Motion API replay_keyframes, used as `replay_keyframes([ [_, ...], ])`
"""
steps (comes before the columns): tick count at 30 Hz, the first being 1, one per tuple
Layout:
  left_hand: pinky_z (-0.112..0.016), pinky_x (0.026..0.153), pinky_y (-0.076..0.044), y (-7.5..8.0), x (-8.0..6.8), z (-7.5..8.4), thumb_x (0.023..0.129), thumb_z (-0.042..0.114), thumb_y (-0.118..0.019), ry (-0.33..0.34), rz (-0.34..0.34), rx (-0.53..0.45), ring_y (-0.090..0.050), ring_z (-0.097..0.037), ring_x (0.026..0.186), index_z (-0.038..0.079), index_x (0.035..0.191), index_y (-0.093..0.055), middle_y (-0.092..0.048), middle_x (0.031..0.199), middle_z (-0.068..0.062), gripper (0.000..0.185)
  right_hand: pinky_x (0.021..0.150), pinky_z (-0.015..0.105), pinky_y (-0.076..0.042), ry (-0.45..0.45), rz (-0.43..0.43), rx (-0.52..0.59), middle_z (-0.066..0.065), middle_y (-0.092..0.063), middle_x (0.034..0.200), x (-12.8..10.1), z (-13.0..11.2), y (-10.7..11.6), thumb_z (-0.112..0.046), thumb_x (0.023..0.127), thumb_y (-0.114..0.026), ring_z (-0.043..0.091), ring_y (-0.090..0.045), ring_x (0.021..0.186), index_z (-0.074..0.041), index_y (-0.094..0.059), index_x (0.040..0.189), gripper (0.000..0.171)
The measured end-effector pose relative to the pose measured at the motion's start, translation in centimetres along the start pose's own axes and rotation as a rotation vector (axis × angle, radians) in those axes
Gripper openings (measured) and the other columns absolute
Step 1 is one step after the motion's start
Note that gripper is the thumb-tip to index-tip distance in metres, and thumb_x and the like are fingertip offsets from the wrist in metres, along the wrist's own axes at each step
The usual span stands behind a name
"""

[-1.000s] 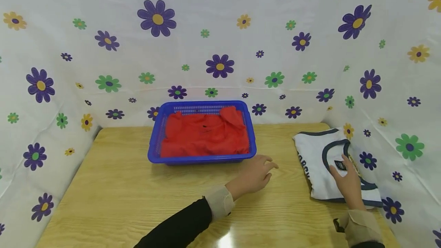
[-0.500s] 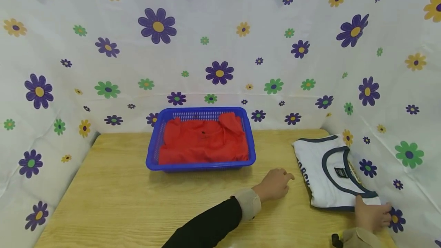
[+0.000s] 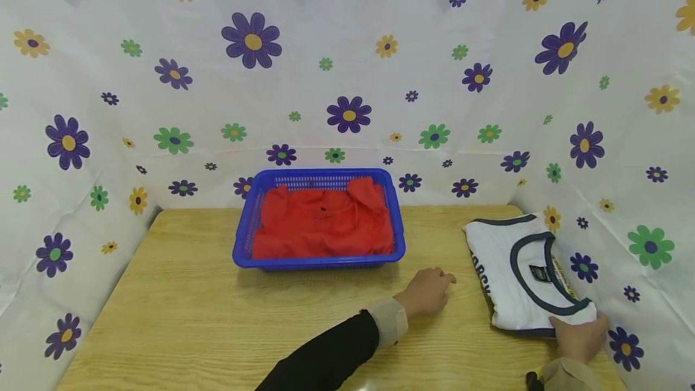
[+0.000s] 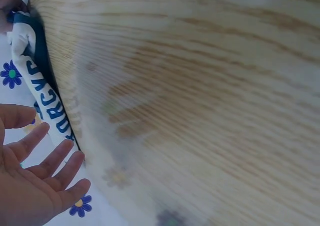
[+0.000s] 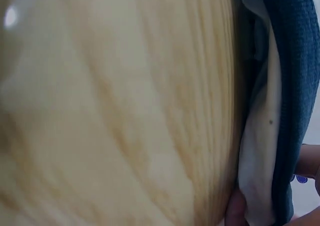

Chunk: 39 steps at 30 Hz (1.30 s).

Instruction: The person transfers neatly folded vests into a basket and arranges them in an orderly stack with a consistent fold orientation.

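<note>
- I see the table (image 3: 190,312) as pale wood grain, glossy.
- The basket (image 3: 317,261) looks like blue perforated plastic.
- The white shirt (image 3: 510,276) is soft cloth; its navy trim seems ribbed, though the right-wrist view blurs.
- The red garment (image 3: 323,225) is matt cloth.

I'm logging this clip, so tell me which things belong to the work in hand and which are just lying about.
In hand: folded white jersey, near edge gripped by the right hand; left hand, open beside it.
Lying about: blue basket, red garment inside it, wooden table.

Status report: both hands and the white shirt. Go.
Right hand grips near corner of folded white shirt. Left hand open on table, short of shirt. Nothing between them.
</note>
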<state>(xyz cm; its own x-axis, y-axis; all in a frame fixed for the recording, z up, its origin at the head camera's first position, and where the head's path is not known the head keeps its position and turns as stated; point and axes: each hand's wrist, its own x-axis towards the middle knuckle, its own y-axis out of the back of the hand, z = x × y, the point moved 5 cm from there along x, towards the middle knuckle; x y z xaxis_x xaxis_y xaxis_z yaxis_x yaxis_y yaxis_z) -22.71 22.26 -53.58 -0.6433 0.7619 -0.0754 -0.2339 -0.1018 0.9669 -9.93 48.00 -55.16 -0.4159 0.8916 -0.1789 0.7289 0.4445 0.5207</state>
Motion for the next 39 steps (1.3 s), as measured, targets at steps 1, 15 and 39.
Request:
replay_keyframes([
  [1, -0.026, 0.093, -0.044, 0.0, 0.0, -0.1, 0.094, 0.020, -0.051, 0.003, -0.002, -0.009, -0.056, -0.012, 0.109, 0.023, 0.128, -0.055, -0.060, 0.119, 0.002, 0.035, 0.116, 0.051, -0.015, 0.022, -0.003, 0.012, 0.031, -0.023, 0.148, 0.1, -0.2, 0.0, 0.011, 0.072, -0.061, 0.048, -0.022, 0.136, 0.006, -0.017, 0.144, 0.085],
  [15, -0.030, 0.097, -0.044, -0.9, 1.1, -2.1, 0.091, 0.016, -0.056, 0.116, -0.005, -0.090, -0.052, -0.020, 0.118, 0.020, 0.139, -0.042, -0.050, 0.133, -0.007, 0.050, 0.115, 0.055, -0.013, 0.199, -0.334, -0.026, 0.039, -0.015, 0.147, 0.9, -1.4, -2.4, 0.016, 0.070, -0.061, 0.052, -0.018, 0.135, 0.013, -0.007, 0.143, 0.091],
  [39, -0.022, 0.061, -0.032, -0.4, 2.5, -0.3, 0.085, 0.020, -0.063, -0.099, 0.089, 0.175, -0.058, -0.005, 0.071, 0.026, 0.075, -0.071, -0.067, 0.077, 0.013, 0.014, 0.112, 0.058, -0.020, 0.286, -0.664, -0.201, 0.043, -0.014, 0.144, 1.7, -3.1, -4.4, 0.009, 0.076, -0.062, 0.052, -0.019, 0.134, 0.007, 0.004, 0.146, 0.096],
])
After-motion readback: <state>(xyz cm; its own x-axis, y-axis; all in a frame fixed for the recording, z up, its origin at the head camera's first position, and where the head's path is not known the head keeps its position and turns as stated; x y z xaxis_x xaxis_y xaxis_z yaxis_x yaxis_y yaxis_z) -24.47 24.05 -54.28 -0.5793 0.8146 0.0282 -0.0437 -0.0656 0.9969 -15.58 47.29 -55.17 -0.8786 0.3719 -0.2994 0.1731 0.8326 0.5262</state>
